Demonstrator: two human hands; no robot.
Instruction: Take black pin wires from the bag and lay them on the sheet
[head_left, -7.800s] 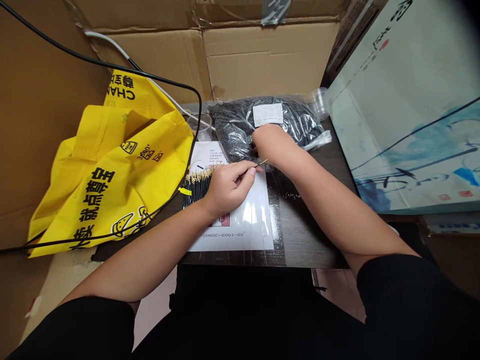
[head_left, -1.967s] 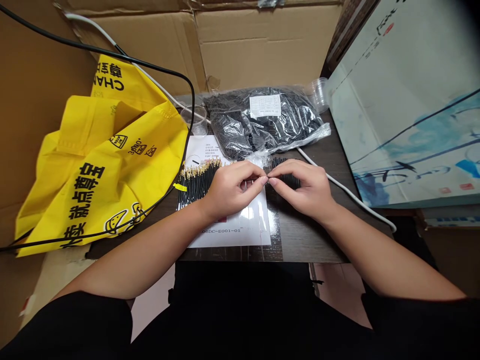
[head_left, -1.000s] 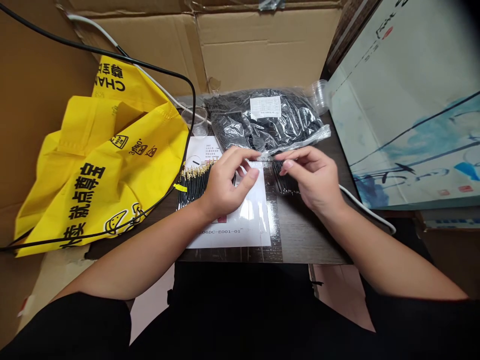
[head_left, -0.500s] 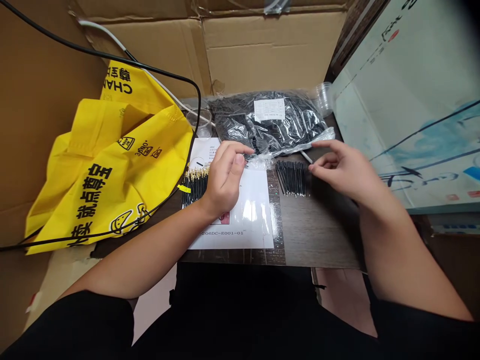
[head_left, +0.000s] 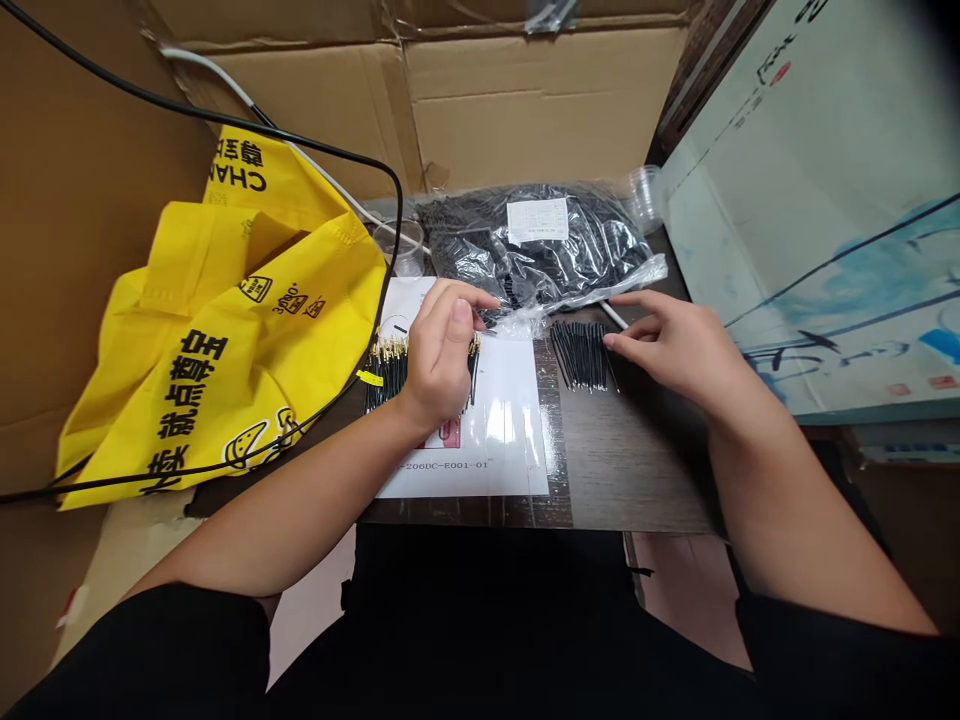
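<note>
My left hand (head_left: 442, 355) is curled over a plastic-sleeved printed sheet (head_left: 499, 440). Beside it lies a bundle of black wires with gold pin ends (head_left: 386, 375). A few more gold-tipped wires (head_left: 472, 372) stand against the hand's thumb side, and I cannot tell if they are gripped. My right hand (head_left: 660, 345) rests on the dark wood table (head_left: 630, 480), its fingertips touching the end of a loose batch of black wires (head_left: 581, 357). Behind both hands lies a clear plastic bag of black wires (head_left: 525, 250) with a white label.
A yellow fabric bag (head_left: 225, 330) lies heaped to the left under a black cable (head_left: 330, 145). Clear plastic cups (head_left: 397, 248) stand behind the sheet and bag. Cardboard (head_left: 525, 110) walls the back, and a large painted box (head_left: 817, 220) stands right.
My hands have separated from their meeting point above the sheet. The black wire batch now lies exposed on the table, my right hand has returned to it, and a few gold-tipped wires show by my left hand.
</note>
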